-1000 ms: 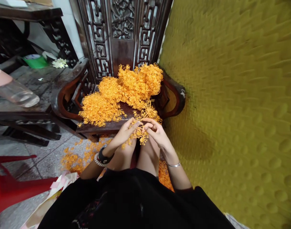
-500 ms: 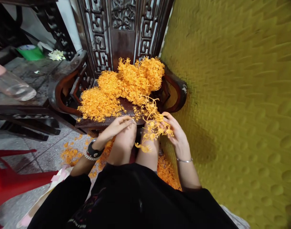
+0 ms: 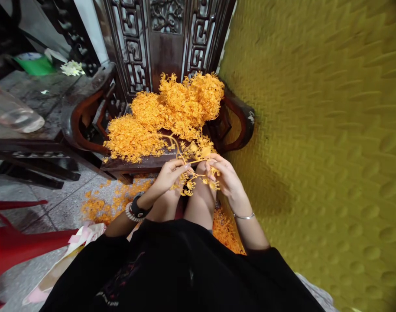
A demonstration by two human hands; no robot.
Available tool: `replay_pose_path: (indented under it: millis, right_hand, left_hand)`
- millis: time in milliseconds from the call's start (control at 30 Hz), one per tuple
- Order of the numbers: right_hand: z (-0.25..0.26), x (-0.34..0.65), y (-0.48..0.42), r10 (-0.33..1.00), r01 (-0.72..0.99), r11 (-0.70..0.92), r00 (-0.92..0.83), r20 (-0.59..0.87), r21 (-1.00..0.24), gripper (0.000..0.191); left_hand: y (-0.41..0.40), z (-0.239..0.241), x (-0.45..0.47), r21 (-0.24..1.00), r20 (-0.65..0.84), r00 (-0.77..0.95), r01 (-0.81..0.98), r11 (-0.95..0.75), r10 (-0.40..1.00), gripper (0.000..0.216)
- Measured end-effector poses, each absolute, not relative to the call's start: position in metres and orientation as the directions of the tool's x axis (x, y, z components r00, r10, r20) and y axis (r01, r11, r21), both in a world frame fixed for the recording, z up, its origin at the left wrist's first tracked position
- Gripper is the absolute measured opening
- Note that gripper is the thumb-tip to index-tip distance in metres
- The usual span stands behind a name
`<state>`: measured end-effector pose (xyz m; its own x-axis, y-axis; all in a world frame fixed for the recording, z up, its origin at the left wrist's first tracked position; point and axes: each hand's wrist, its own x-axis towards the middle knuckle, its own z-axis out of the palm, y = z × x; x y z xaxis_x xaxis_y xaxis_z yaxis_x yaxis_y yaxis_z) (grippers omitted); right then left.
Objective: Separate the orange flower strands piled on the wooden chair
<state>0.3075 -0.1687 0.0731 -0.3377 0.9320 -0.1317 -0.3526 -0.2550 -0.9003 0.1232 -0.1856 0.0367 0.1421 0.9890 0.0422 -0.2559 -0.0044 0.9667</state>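
Over my knees I hold a branching orange plastic flower sprig [image 3: 188,185], with thin stems and small spidery heads. My left hand [image 3: 170,174], wearing a dark band and beads at the wrist, pinches a stem of it. Closed around the sprig's other side is my right hand [image 3: 226,175], a thin silver bangle at its wrist; part of the grip is hidden by the flower heads. Just beyond my hands, a large heap of the same orange sprigs [image 3: 181,102] covers much of the wooden chair seat [image 3: 146,164].
Carved chair arms [image 3: 245,123] flank the heap. To the left, a dark wooden table [image 3: 51,97] bears a clear bottle [image 3: 16,113] and a green container [image 3: 35,65]. A red stool [image 3: 25,247] stands lower left. Orange bits [image 3: 100,206] litter the floor. A yellow textured mat [image 3: 315,130] rises at right.
My left hand has lifted from my knee and taken hold of the sprig. My right hand has moved left with it, bringing the two hands closer together. The view has shifted slightly.
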Motion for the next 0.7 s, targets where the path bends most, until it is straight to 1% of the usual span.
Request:
replay_pose_path:
  millis: [67, 133, 200, 267, 367, 433, 467, 533, 567, 600, 633, 667, 700]
  right_hand:
    - [0.073, 0.307, -0.168, 0.916, -0.448, -0.313, -0.376, -0.141, -0.838, 0.007]
    - [0.071, 0.305, -0.167, 0.91, -0.531, -0.351, -0.386, -0.149, -0.771, 0.006]
    - [0.065, 0.302, -0.166, 0.938, -0.614, -0.321, -0.313, -0.151, -0.721, 0.008]
    - [0.059, 0.296, -0.164, 0.966, -0.697, -0.255, -0.204, -0.156, -0.671, 0.012]
    - [0.051, 0.286, -0.16, 0.984, -0.763, -0.168, -0.096, -0.148, -0.624, 0.014]
    - [0.051, 0.281, -0.158, 0.992, -0.737, -0.115, -0.051, -0.116, -0.665, 0.013]
    - [0.052, 0.28, -0.158, 0.995, -0.702, -0.091, -0.036, -0.092, -0.707, 0.013]
    - [0.058, 0.28, -0.159, 0.999, -0.6, -0.053, -0.032, -0.043, -0.798, 0.016]
    - [0.062, 0.281, -0.16, 0.999, -0.549, -0.041, -0.043, -0.021, -0.835, 0.018]
    - [0.066, 0.281, -0.162, 0.998, -0.508, -0.034, -0.06, -0.004, -0.861, 0.019]
    - [0.07, 0.281, -0.164, 0.997, -0.477, -0.029, -0.076, 0.008, -0.879, 0.019]
    - [0.074, 0.28, -0.166, 0.996, -0.454, -0.028, -0.089, 0.014, -0.89, 0.018]
    - [0.078, 0.279, -0.169, 0.995, -0.437, -0.029, -0.096, 0.015, -0.899, 0.017]
  left_hand:
    - [-0.187, 0.033, 0.121, 0.918, -0.036, 0.075, -0.391, 0.062, 0.997, 0.019]
    - [-0.19, 0.03, 0.118, 0.849, -0.096, -0.003, -0.523, 0.081, 0.995, 0.017]
    - [-0.193, 0.027, 0.117, 0.778, -0.134, -0.073, -0.625, 0.06, 0.988, 0.015]
    - [-0.195, 0.022, 0.119, 0.716, -0.183, -0.069, -0.693, 0.085, 0.981, 0.015]
    - [-0.199, 0.01, 0.128, 0.659, -0.27, 0.023, -0.725, 0.202, 0.963, 0.014]
    - [-0.203, 0.005, 0.13, 0.7, -0.309, 0.09, -0.653, 0.29, 0.947, 0.017]
    - [-0.207, 0.005, 0.129, 0.75, -0.319, 0.134, -0.569, 0.337, 0.938, 0.023]
    - [-0.218, 0.014, 0.121, 0.872, -0.292, 0.275, -0.317, 0.374, 0.916, 0.04]
    - [-0.224, 0.022, 0.116, 0.926, -0.244, 0.354, -0.192, 0.326, 0.903, 0.046]
    - [-0.23, 0.032, 0.11, 0.968, -0.165, 0.412, -0.106, 0.227, 0.896, 0.049]
    - [-0.235, 0.042, 0.106, 0.993, -0.057, 0.426, -0.066, 0.093, 0.903, 0.048]
    - [-0.238, 0.051, 0.103, 0.997, 0.071, 0.379, -0.053, -0.054, 0.923, 0.043]
    - [-0.238, 0.06, 0.102, 0.98, 0.199, 0.276, -0.043, -0.194, 0.94, 0.035]
